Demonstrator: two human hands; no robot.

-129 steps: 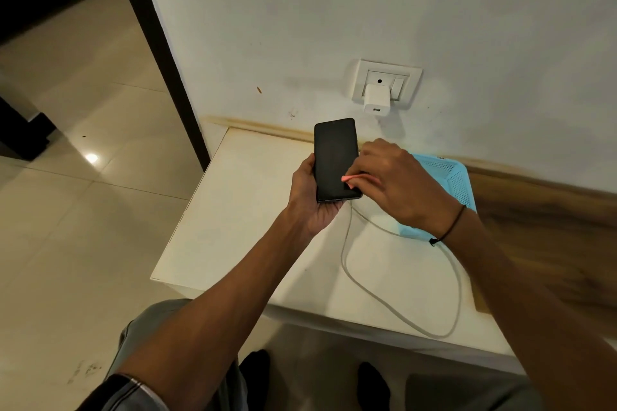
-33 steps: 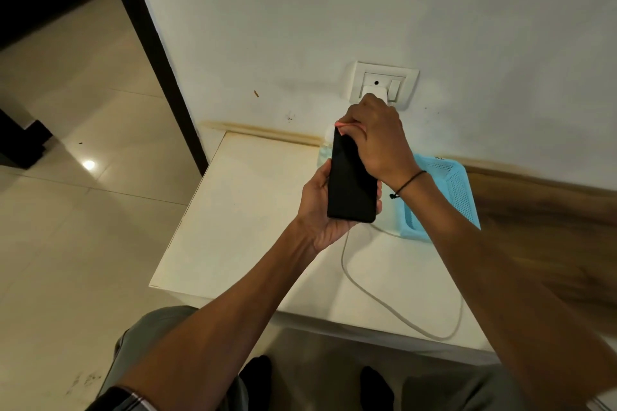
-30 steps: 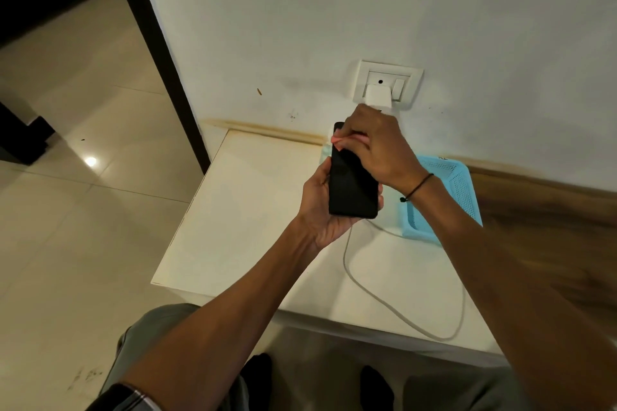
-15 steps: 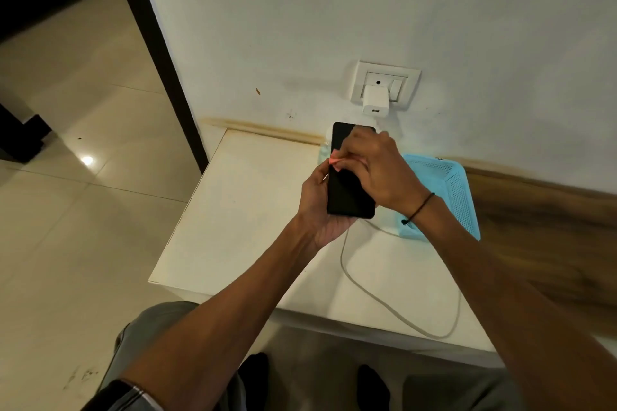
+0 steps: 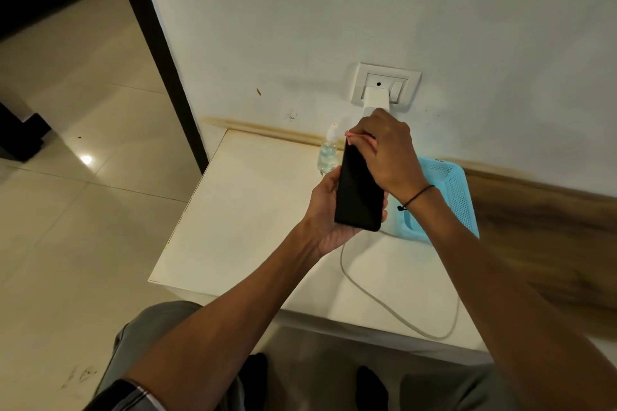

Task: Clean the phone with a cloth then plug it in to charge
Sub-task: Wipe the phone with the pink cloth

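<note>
My left hand [image 5: 325,210] grips a black phone [image 5: 359,190] from the left side, screen up, above the white table [image 5: 240,217]. My right hand [image 5: 384,150] presses a small pink cloth [image 5: 354,135] against the phone's top end; most of the cloth is hidden under my fingers. A white charger [image 5: 376,100] sits plugged in the wall socket [image 5: 385,87] just behind my right hand. Its grey cable [image 5: 367,294] lies looped on the table, with the free end hidden.
A small clear bottle with a white cap [image 5: 329,153] stands on the table by the wall, left of the phone. A light-blue perforated basket [image 5: 447,197] sits to the right under my right forearm. Tiled floor lies to the left; my knees are below the table edge.
My right hand with the cloth slid from the middle of the phone's screen up to its top end. The left hand kept hold of the phone.
</note>
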